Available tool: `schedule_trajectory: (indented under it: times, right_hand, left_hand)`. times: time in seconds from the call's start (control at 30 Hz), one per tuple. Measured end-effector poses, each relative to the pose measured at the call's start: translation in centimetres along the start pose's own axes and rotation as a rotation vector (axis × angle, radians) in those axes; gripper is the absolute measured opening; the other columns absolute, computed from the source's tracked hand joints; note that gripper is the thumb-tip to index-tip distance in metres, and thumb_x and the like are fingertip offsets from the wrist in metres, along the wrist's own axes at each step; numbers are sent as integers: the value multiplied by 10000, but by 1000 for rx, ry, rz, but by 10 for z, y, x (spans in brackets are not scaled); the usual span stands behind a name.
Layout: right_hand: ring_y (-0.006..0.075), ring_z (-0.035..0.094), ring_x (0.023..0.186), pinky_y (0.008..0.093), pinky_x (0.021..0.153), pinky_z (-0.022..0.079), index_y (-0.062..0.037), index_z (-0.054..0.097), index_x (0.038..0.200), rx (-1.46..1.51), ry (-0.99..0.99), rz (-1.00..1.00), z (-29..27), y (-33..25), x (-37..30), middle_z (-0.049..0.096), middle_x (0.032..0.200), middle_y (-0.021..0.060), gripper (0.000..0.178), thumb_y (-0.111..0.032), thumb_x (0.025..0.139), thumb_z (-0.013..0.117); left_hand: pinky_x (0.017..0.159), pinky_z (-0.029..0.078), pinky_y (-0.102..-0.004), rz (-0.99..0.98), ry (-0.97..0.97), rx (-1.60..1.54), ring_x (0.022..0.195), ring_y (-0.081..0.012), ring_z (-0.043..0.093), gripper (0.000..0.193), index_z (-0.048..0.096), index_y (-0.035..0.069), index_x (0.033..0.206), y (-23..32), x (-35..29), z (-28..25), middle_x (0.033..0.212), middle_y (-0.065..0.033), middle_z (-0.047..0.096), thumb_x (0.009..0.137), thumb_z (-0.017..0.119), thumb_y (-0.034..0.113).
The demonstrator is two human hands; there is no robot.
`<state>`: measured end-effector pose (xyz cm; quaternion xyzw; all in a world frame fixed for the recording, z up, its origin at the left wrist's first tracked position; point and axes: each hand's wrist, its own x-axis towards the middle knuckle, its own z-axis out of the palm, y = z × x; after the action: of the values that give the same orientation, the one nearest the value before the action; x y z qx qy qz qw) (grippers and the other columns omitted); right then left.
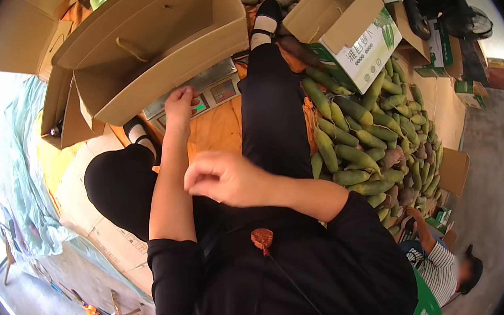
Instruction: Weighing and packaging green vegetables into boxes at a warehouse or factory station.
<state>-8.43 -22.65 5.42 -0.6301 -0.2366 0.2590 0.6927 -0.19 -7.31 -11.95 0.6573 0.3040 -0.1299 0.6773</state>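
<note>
A digital scale (223, 92) with a metal platform and a green-lit display lies in front of me. On it rests a large open cardboard box (152, 75). My left hand (178, 108) is at the scale's panel, close below the box's near edge. Its fingers are closed, and their tips are partly hidden, so whatever they may hold does not show. Nearer to my body, my right hand (220, 178) hovers over my lap with its fingers curled in, and nothing shows in it. To my right spreads a big pile of green radishes (362, 139), some with reddish-brown skins.
A white-and-green carton (357, 46) stands open behind the pile. My legs straddle the scale on an orange sheet (218, 130). Flattened cardboard (100, 218) lies at the left beside a translucent plastic sheet (31, 182). Another person (438, 267) crouches at the lower right, reaching toward the pile.
</note>
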Motion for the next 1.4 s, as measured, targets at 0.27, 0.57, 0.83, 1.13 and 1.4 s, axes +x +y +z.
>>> schedule_trajectory:
  times: [0.27,0.57,0.83,1.13,1.4]
  right_hand:
    - [29,485,625,179,547,376,-44,656,918,-3,733,68,-145,-6,-18,566,705,-22,118,-134,904,580]
    - [114,540,637,268,590,439,-13,640,862,-346,944,492,-239,159,-101,601,707,31,116,-124,827,647]
    - [366,627,776,433,691,497,-50,657,852,-1089,835,1031,-276,246,-204,655,781,162,171,-201,790,607]
    - [355,565,906,434,756,458,-81,625,906,-1230,779,564,-272,213,-125,623,914,136,136,-93,775,593]
    - [233,485,1152,449,861,407,-147,611,1039,-1848,635,172,-343,111,-3,560,1153,27,233,-92,838,507]
  left_hand:
    - [686,478,-272,137,-24,297,839,-142,605,313,638,4,1051,93,-65,-8,938,-64,670,905,558,269]
    - [638,475,-293,102,-233,799,695,-135,612,248,683,-8,857,141,-114,-5,742,-99,656,851,586,220]
    - [970,369,-433,811,348,1262,1132,-287,518,453,570,124,1202,156,-81,-33,1149,-83,597,767,692,165]
    - [982,339,-534,509,206,1372,1059,-309,557,349,567,101,1137,136,-44,-47,1050,-120,609,794,632,85]
    - [827,428,-453,642,158,1427,914,-337,579,200,588,64,947,134,-47,-45,868,-131,579,752,610,22]
